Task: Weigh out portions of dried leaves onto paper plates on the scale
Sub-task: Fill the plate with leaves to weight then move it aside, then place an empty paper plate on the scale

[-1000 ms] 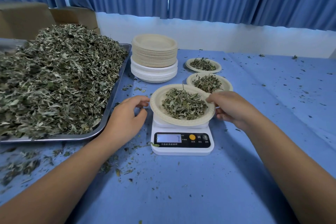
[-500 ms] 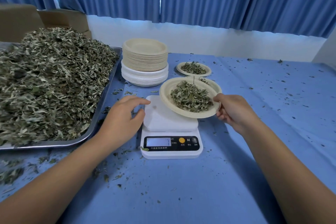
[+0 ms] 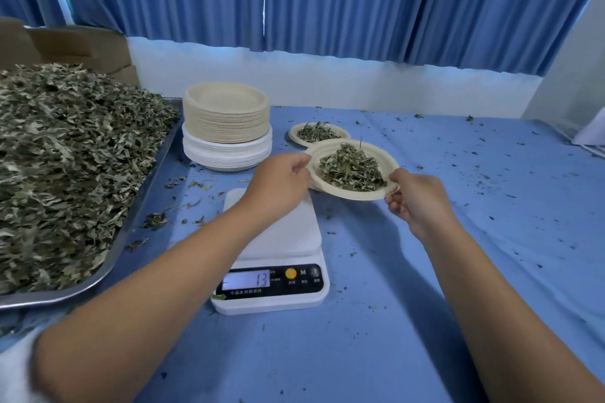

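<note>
Round beige paper plate (image 3: 379, 155) carrying dried green leaves (image 3: 352, 170) is held between both hands. The left hand (image 3: 278, 180) pinches its near-left rim and the right hand (image 3: 415, 199) pinches its right rim. White digital scale (image 3: 294, 232) sits beneath the left wrist.

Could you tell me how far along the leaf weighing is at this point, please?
Done: one portioned plate sits set aside at the back. In hand: the left hand and right hand hold a second filled plate by its rim, beyond the scale, whose platform is bare. Left: the tray is heaped with dried leaves and a tall stack of empty plates waits, so most portions likely lie ahead.
</note>
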A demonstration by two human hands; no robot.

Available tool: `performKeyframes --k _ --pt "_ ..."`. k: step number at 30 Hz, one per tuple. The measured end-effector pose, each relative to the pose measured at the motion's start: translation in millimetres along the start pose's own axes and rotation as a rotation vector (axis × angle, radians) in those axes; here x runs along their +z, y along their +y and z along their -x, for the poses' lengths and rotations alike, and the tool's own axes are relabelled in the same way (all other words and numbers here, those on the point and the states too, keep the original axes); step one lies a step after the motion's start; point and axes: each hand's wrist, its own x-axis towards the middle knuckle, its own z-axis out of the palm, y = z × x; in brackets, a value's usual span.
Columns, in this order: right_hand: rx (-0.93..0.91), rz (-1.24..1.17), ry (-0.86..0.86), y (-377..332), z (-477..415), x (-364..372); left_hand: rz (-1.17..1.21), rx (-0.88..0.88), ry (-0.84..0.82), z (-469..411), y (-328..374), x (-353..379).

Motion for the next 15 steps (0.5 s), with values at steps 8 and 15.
performKeyframes --k 8,15 --pt "0.034 -0.059 0.102 -4.0 -57.3 -32.0 -0.107 0.038 -0.095 -59.9 29.1 59.8" --pt "0.028 -0.023 0.156 -4.6 -104.2 -45.3 -0.254 0.087 -0.173 -98.3 31.7 102.6"
